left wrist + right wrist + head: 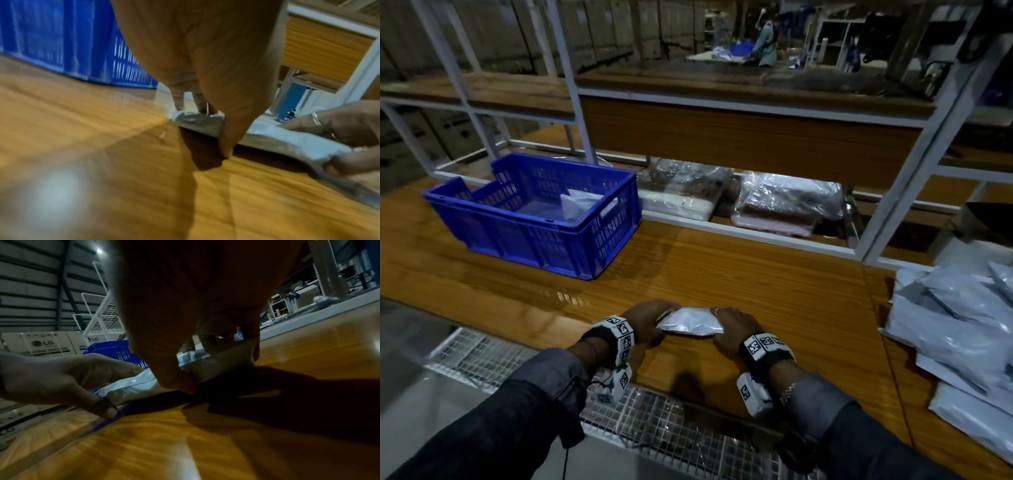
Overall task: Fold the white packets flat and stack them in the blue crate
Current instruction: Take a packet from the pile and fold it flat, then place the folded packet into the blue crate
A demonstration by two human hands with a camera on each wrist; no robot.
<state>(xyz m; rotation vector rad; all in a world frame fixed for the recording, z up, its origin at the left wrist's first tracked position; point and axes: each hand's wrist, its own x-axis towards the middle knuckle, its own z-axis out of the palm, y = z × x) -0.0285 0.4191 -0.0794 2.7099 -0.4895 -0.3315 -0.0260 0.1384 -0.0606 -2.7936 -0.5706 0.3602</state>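
both hands pinch one white packet (690,322) on the desk (774,294). left hand (645,320) fingers clamp one end, right hand (736,330) the other. blue crate (534,236) sits well apart.

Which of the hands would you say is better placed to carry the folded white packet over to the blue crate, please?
Left, probably: the left hand already grips the folded white plastic packet, and the blue slatted plastic crate stands on its side.
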